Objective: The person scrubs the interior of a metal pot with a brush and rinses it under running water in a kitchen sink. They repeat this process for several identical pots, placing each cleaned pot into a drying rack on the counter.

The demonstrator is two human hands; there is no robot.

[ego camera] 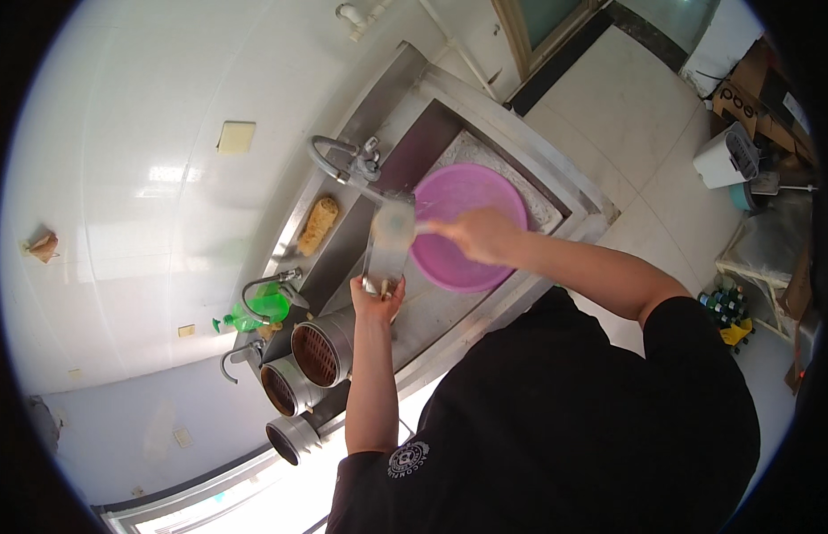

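Observation:
Below the centre, my left hand (379,299) grips the near end of a long metal tray or pan (384,261), held out beside the pink plastic basin (469,275). My right hand (484,235), blurred, is closed on the handle of a round-headed brush (394,223), whose head lies over the far part of the metal piece. The brush's exact kind is too blurred to tell. Beyond it, a curved faucet (332,162) points toward the metal piece, with water seeming to run from it. The basin sits in the stainless steel sink (435,128).
A tan loofah-like roll (318,225) lies on the ledge behind the sink. A green bottle (264,309) stands by a second faucet (250,294). Several round metal steamers, one large (322,354), lie on their sides at the sink's left end.

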